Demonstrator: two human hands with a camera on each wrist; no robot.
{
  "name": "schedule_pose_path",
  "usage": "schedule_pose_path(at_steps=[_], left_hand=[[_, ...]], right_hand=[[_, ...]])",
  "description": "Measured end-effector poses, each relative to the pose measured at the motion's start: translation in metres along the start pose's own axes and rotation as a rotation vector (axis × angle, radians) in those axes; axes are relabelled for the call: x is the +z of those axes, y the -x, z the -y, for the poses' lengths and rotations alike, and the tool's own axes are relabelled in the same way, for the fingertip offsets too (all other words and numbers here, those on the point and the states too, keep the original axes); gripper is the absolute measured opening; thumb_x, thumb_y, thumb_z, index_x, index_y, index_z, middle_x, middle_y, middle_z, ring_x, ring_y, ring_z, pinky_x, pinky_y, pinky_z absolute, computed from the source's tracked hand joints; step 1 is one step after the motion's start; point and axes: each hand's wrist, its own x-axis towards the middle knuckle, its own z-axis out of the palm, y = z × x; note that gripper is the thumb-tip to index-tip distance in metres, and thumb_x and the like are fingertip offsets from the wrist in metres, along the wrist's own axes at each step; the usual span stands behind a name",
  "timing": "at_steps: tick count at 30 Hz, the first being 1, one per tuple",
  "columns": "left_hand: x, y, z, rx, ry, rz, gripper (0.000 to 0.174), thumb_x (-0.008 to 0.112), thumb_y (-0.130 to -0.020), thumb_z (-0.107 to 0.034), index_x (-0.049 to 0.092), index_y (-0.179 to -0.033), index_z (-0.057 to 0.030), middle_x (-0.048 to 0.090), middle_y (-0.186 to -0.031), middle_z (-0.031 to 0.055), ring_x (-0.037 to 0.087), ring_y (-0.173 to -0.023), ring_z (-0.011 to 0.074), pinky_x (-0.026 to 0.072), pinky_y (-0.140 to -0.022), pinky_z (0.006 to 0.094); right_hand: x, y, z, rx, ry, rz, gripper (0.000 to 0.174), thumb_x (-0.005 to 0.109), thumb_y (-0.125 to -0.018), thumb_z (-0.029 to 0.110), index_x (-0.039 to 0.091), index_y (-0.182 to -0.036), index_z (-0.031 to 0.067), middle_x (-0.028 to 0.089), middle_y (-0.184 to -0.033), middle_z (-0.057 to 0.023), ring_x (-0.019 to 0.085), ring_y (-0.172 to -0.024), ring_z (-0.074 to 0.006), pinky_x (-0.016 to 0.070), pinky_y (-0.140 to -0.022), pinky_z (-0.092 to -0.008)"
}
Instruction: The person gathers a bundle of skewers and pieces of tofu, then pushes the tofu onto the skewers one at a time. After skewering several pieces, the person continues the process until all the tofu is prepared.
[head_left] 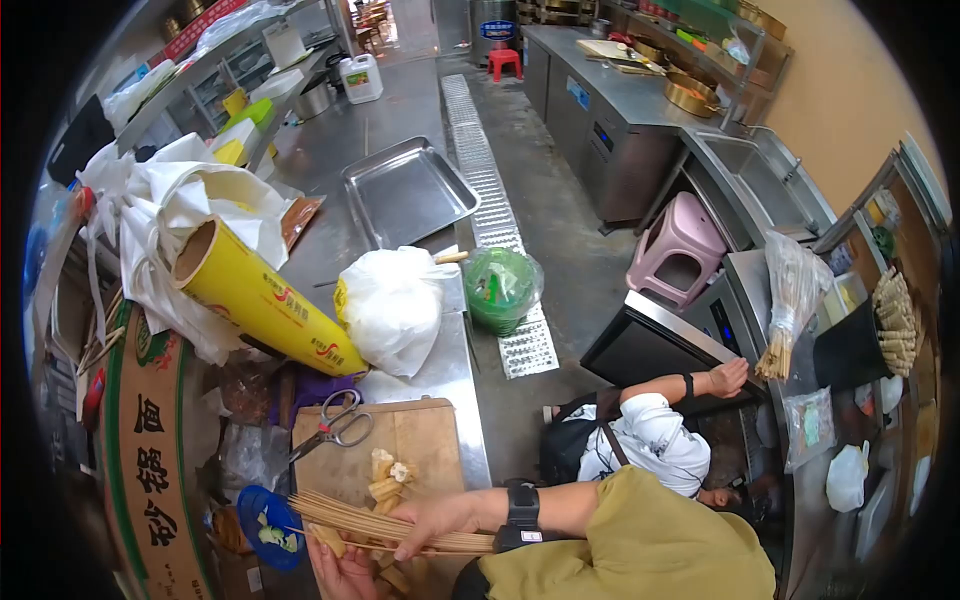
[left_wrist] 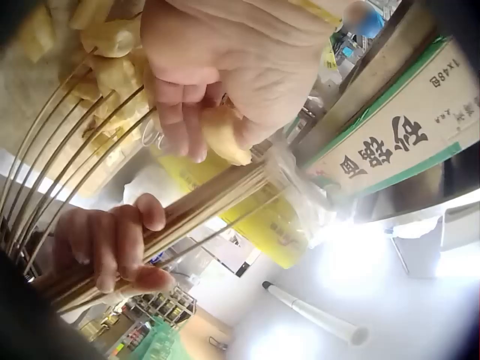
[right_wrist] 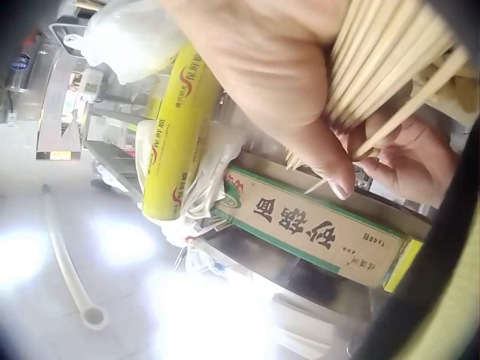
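My right hand [head_left: 440, 518] grips a thick bundle of bamboo skewers [head_left: 345, 512] over the cutting board [head_left: 425, 425]. One skewer [right_wrist: 442, 79] stands apart from the bundle, its tip past the thumb in the right wrist view. Close by the skewer tips, my left hand [head_left: 342, 572] pinches a pale yellow, rolled-looking food piece [left_wrist: 225, 135] between thumb and curled fingers. More such pieces [head_left: 385, 480] lie in a loose pile on the board, partly hidden under the skewers and hands. Scissors [head_left: 335, 425] with dark and red handles lie at the board's far left.
A blue bowl [head_left: 268, 545] with pale green scraps sits left of the board. Beyond are a yellow film roll [head_left: 270, 300], a white plastic bag [head_left: 390, 305] and a metal tray [head_left: 410, 185]. A long carton [head_left: 150, 450] stands left. Another person [head_left: 650, 440] bends down at right.
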Motion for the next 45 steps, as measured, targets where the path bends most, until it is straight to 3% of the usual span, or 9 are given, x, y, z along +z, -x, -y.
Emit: schedule_pose_path(at_steps=[6,9,10,11,13,16,19,31,45], left_hand=[[-0.021,0.009,-0.018,-0.098,0.213,0.031,0.058,0.048,-0.095,-0.026,0.023,-0.144,-0.0076,0.036,-0.143,0.0097,0.046,-0.118,0.0222,0.0413,-0.095,0.0345],[-0.041,-0.002,-0.003,-0.032,0.575,0.052,0.030,0.050,-0.092,-0.016,0.050,-0.118,-0.0009,0.057,-0.116,0.0126,0.059,-0.092,0.0176,0.0511,-0.081,0.0277],[-0.033,0.001,-0.008,-0.067,0.528,-0.097,0.031,0.038,-0.098,-0.022,0.050,-0.122,-0.0049,0.060,-0.113,0.0118,0.060,-0.086,0.0108,0.0510,-0.076,0.0253],[-0.044,-0.001,-0.003,-0.072,0.576,-0.107,0.032,0.040,-0.097,-0.022,0.050,-0.120,-0.0019,0.059,-0.116,0.0133,0.061,-0.082,0.0131,0.0518,-0.076,0.0275],[-0.045,0.003,-0.006,-0.063,0.613,-0.117,0.026,0.043,-0.097,-0.021,0.054,-0.111,-0.0030,0.065,-0.094,0.0108,0.063,-0.079,0.0168,0.0523,-0.075,0.0288],[-0.055,0.006,-0.005,-0.045,0.774,-0.059,0.020,0.050,-0.094,-0.018,0.057,-0.106,-0.0038,0.064,-0.090,0.0088,0.061,-0.079,0.0169,0.0518,-0.076,0.0298],[-0.063,0.007,0.002,-0.039,0.791,-0.107,0.018,0.054,-0.092,-0.015,0.057,-0.106,-0.0037,0.062,-0.095,0.0067,0.060,-0.082,0.0158,0.0511,-0.077,0.0297],[-0.064,0.019,-0.018,0.198,0.502,-0.086,0.038,0.055,-0.092,-0.013,0.048,-0.127,-0.0001,0.059,-0.104,0.0055,0.058,-0.086,0.0125,0.0505,-0.079,0.0277],[-0.052,0.028,0.002,0.374,-0.061,-0.043,0.034,0.061,-0.087,-0.007,0.056,-0.120,-0.0004,0.064,-0.106,0.0081,0.061,-0.092,0.0115,0.0488,-0.079,0.0228]], right_hand=[[0.001,-0.008,-0.001,0.063,0.094,0.013,0.036,0.072,-0.079,0.023,0.050,-0.100,0.0055,0.052,-0.088,0.0013,0.050,-0.075,-0.0051,0.0407,-0.060,-0.0191],[0.003,-0.012,-0.002,0.135,0.174,-0.018,0.036,0.071,-0.080,0.024,0.050,-0.102,0.0053,0.052,-0.089,0.0017,0.050,-0.076,-0.0051,0.0404,-0.060,-0.0191],[0.004,-0.010,-0.001,0.176,0.217,-0.052,0.036,0.071,-0.081,0.024,0.050,-0.104,0.0063,0.052,-0.090,0.0021,0.050,-0.077,-0.0051,0.0401,-0.061,-0.0188],[0.007,-0.009,0.000,0.166,0.184,-0.073,0.037,0.071,-0.081,0.024,0.050,-0.106,0.0069,0.053,-0.091,0.0020,0.050,-0.078,-0.0050,0.0401,-0.061,-0.0187],[0.025,-0.004,0.012,0.150,0.113,-0.104,0.036,0.070,-0.081,0.023,0.052,-0.108,0.0084,0.054,-0.092,0.0022,0.051,-0.080,-0.0048,0.0400,-0.063,-0.0180],[0.023,-0.010,0.005,0.202,0.054,-0.099,0.024,0.064,-0.084,0.012,0.052,-0.103,0.0037,0.055,-0.075,-0.0034,0.050,-0.055,-0.0061,0.0372,-0.047,-0.0171],[0.029,-0.012,0.005,0.232,0.110,-0.119,0.021,0.063,-0.084,0.010,0.052,-0.101,0.0029,0.055,-0.074,-0.0036,0.050,-0.054,-0.0067,0.0372,-0.047,-0.0172],[0.064,-0.023,-0.005,0.320,0.341,-0.259,0.016,0.064,-0.084,0.007,0.052,-0.094,0.0045,0.052,-0.064,-0.0001,0.047,-0.048,-0.0066,0.0345,-0.045,-0.0190],[0.071,-0.018,-0.005,0.251,0.405,-0.314,0.014,0.063,-0.084,0.008,0.052,-0.091,0.0046,0.052,-0.065,0.0014,0.046,-0.048,-0.0056,0.0346,-0.045,-0.0186]])
